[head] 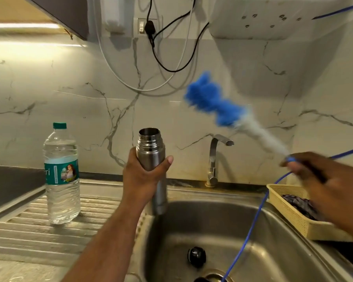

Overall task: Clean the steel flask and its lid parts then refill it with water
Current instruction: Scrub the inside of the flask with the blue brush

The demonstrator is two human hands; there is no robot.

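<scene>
Kitchen sink [273, 224], marble wall behind. Left hand [139, 176] grips flask [151, 155] upright over the basin, mouth open. Right hand [314, 176] pinches brush [212, 102] handle; bristles up-right of the mouth, shaft slanted. Lid [196, 256] in basin; water bottle [61, 176] on table.

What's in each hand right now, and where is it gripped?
Left hand grips the steel flask round its upper body, below the threaded neck. Right hand pinches the blue bottle brush at its handle end.
</scene>
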